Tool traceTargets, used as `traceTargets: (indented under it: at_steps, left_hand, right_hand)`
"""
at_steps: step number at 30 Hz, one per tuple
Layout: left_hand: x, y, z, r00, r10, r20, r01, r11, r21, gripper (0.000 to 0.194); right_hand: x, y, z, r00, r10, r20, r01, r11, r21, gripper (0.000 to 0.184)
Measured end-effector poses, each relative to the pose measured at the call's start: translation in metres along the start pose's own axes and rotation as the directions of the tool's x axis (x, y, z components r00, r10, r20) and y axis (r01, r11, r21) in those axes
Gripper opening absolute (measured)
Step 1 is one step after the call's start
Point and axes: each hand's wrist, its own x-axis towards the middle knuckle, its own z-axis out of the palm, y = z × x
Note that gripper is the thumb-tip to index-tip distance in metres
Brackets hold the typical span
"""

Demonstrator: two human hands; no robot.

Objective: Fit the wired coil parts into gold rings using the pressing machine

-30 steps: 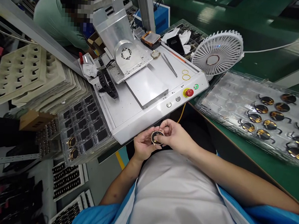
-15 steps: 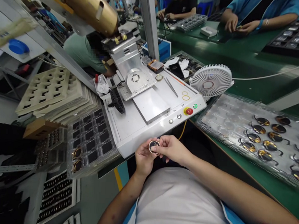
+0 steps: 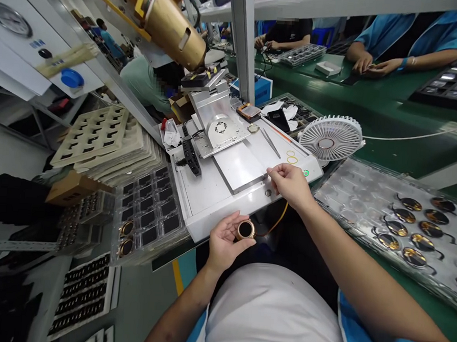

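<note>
Below frame centre the left hand (image 3: 224,245) holds a gold-rimmed watch case (image 3: 245,229), while right of centre the right hand (image 3: 289,185) overlaps a control panel (image 3: 245,203)

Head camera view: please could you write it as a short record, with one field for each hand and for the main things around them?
Left hand: holds a round gold-rimmed piece, its dark face showing
Right hand: over the front edge of the white machine; contact unclear
On machine: tweezers, two yellow rings
Picture-left tray: black squares, two gold-rimmed round pieces
Picture-right tray: round black-and-gold parts
Fan: white, beside the machine
</note>
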Motion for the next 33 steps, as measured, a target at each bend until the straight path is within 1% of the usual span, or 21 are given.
traceTargets:
  at_steps: [1,3,5,6,7,8,11,17,19,21,23,25,26,27,28,29,30,31,32,33]
  left_hand:
    - [-0.001,0.001,0.002,1.000,0.023,-0.012,-0.023,0.998,0.056,0.075]
    - [-0.003,0.002,0.005,0.997,0.073,-0.024,-0.068,0.984,0.163,0.079]
    - [-0.004,0.004,0.007,0.994,0.107,-0.022,-0.098,0.965,0.243,0.081]
    - [-0.004,0.005,0.008,0.993,0.117,-0.019,-0.108,0.958,0.267,0.081]
    - [-0.003,0.005,0.008,0.992,0.126,-0.016,-0.116,0.953,0.281,0.081]
    - [-0.003,0.005,0.009,0.991,0.134,-0.013,-0.125,0.949,0.289,0.081]
    - [-0.002,0.005,0.009,0.987,0.161,-0.003,-0.153,0.942,0.299,0.081]
    - [-0.001,0.004,0.009,0.982,0.189,-0.006,-0.176,0.927,0.330,0.077]
    - [-0.002,0.004,0.009,0.981,0.193,-0.015,-0.177,0.925,0.336,0.075]
    - [-0.003,0.003,0.009,0.979,0.202,-0.017,-0.185,0.925,0.333,0.073]
    - [-0.004,0.001,0.010,0.979,0.206,0.004,-0.196,0.924,0.327,0.074]
    - [-0.004,0.000,0.011,0.977,0.207,0.060,-0.215,0.918,0.334,0.076]
    - [-0.004,-0.001,0.011,0.973,0.211,0.097,-0.231,0.910,0.343,0.078]
    - [-0.004,-0.002,0.011,0.967,0.216,0.132,-0.250,0.902,0.353,0.079]
    - [-0.003,-0.003,0.010,0.962,0.222,0.159,-0.265,0.894,0.360,0.079]
    - [-0.003,-0.005,0.009,0.959,0.223,0.175,-0.273,0.890,0.364,0.076]
    - [-0.002,-0.006,0.007,0.959,0.218,0.181,-0.271,0.890,0.366,0.071]
    - [-0.001,-0.008,0.005,0.961,0.209,0.181,-0.263,0.893,0.366,0.065]
    - [0.000,-0.009,0.003,0.964,0.196,0.181,-0.251,0.894,0.370,0.058]
    - [0.001,-0.011,0.002,0.966,0.180,0.184,-0.239,0.893,0.381,0.051]
  right_hand:
    - [-0.010,-0.001,0.001,0.999,-0.029,0.028,0.028,0.999,0.019,0.044]
    - [-0.033,-0.001,0.004,0.988,-0.041,0.151,0.032,0.998,0.060,0.045]
    - [-0.057,0.000,0.008,0.944,0.017,0.330,-0.038,0.998,0.056,0.045]
    - [-0.067,0.002,0.010,0.916,0.049,0.397,-0.068,0.997,0.034,0.043]
    - [-0.076,0.004,0.012,0.897,0.069,0.437,-0.081,0.997,0.010,0.041]
    - [-0.083,0.007,0.014,0.888,0.076,0.454,-0.079,0.997,-0.012,0.038]
    - [-0.093,0.013,0.018,0.892,0.071,0.446,-0.050,0.997,-0.059,0.031]
    - [-0.092,0.017,0.019,0.907,0.064,0.416,-0.029,0.995,-0.091,0.027]
    - [-0.092,0.018,0.021,0.920,0.055,0.389,-0.024,0.996,-0.083,0.028]
    - [-0.092,0.020,0.023,0.926,0.069,0.370,-0.056,0.997,-0.047,0.031]
    - [-0.093,0.022,0.023,0.907,0.120,0.404,-0.139,0.990,0.018,0.039]
    - [-0.095,0.023,0.015,0.883,0.151,0.445,-0.209,0.974,0.083,0.047]
    - [-0.095,0.023,0.006,0.890,0.152,0.430,-0.215,0.971,0.101,0.050]
    - [-0.096,0.023,-0.007,0.917,0.145,0.373,-0.196,0.975,0.103,0.052]
    - [-0.099,0.022,-0.025,0.954,0.130,0.271,-0.156,0.985,0.078,0.052]
    - [-0.103,0.021,-0.048,0.986,0.108,0.128,-0.110,0.994,0.012,0.051]
    - [-0.109,0.020,-0.075,0.996,0.078,-0.040,-0.082,0.992,-0.096,0.047]
    - [-0.117,0.019,-0.105,0.975,0.034,-0.221,-0.087,0.968,-0.236,0.042]
    - [-0.128,0.019,-0.136,0.920,-0.017,-0.392,-0.155,0.903,-0.402,0.035]
    - [-0.141,0.020,-0.167,0.852,-0.043,-0.521,-0.288,0.794,-0.536,0.027]
